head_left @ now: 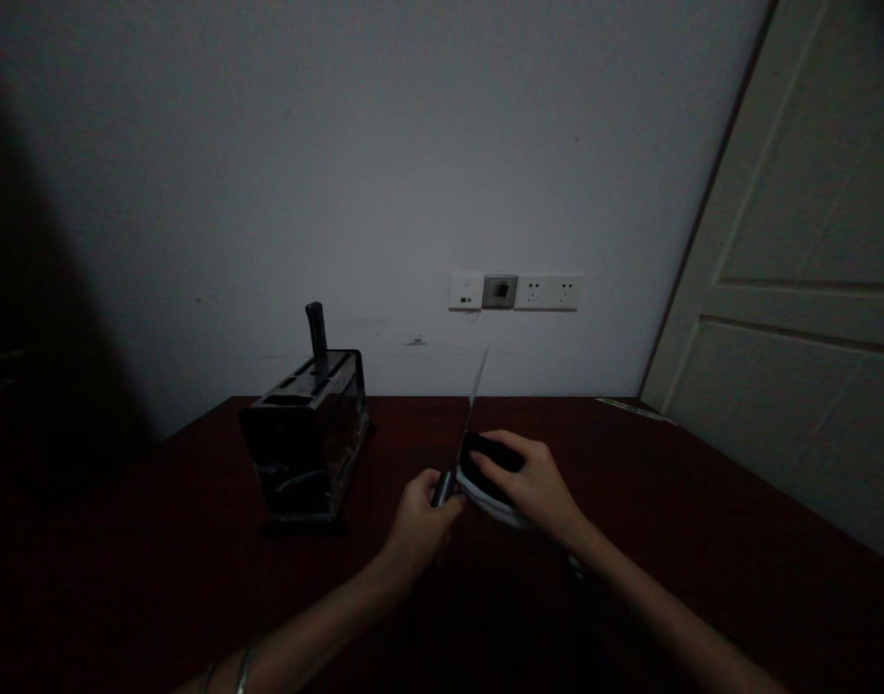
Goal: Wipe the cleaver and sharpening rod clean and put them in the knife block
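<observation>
My left hand (419, 520) is closed around the dark handle of a knife (477, 381), whose thin blade points up and away from me. In my right hand (547, 487) is a pad (494, 470) with a black top and a white, cloth-like underside; its exact kind is unclear. The pad's left edge rests at the lower part of the blade, close to the handle. To the left stands a dark knife block (304, 424) with slots in its top. One black-handled knife (316, 333) sticks up out of it.
The dark red table (398, 429) reaches a pale wall with sockets and a switch (514, 291). At the right is a panelled door (795, 289). A flat strip (633, 410) lies at the table's back right. Something small and pale under my right wrist is too dark to identify.
</observation>
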A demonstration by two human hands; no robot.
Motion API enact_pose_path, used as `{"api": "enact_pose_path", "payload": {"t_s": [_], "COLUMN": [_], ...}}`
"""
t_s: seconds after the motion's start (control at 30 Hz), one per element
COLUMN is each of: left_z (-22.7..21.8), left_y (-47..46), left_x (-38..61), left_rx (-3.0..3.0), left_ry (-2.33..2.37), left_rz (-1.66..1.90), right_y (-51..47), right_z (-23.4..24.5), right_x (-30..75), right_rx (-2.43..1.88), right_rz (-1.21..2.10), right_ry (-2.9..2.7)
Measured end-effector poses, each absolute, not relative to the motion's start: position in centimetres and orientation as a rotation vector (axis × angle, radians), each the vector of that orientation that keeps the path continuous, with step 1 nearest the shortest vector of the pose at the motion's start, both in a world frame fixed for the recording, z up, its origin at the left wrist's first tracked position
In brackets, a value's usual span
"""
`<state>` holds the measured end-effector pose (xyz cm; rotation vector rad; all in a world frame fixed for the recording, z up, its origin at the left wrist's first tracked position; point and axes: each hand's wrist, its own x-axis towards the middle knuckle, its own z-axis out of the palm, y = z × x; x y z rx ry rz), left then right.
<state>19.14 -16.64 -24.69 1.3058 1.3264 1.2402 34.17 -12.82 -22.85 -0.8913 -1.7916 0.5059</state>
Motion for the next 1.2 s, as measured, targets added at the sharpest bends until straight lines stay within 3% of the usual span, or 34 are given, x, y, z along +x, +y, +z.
{"api": "enact_pose_path", "payload": {"t_s": [0.2, 0.33, 0.6, 0.87, 1.1, 1.2], "left_z": [-24.9, -25.0, -24.6, -24.0, -24.1, -24.4], "left_y": [-16.7, -16.7, -16.7, -17.3, -17.2, -17.1], "left_x": [19.1, 19.1, 19.3, 19.3, 19.5, 19.5], "left_rx": [1.188, 1.192, 1.27, 1.379, 1.313, 1.284], "left_ry": [1.318, 1.316, 1.324, 1.275, 1.326, 1.319], "left_rz": [1.255, 1.274, 1.357, 1.454, 1.43, 1.432], "right_y": [-13.4, -13.3, -13.3, -13.7, -13.4, -13.5], "right_z": [-24.1, -24.4, -24.3, -24.3, -24.2, -24.1], "right_x": [34.4, 34.2, 34.1, 34.0, 34.2, 34.1], "right_rx": [-0.517, -0.45, -0.498, -0.487, -0.482, -0.515], "right_rz": [-0.404, -0.661, -0.678, -0.183, -0.433, -0.356], "right_ry": [-2.296, -2.272, -2.303, -2.275, -2.313, -2.322]}}
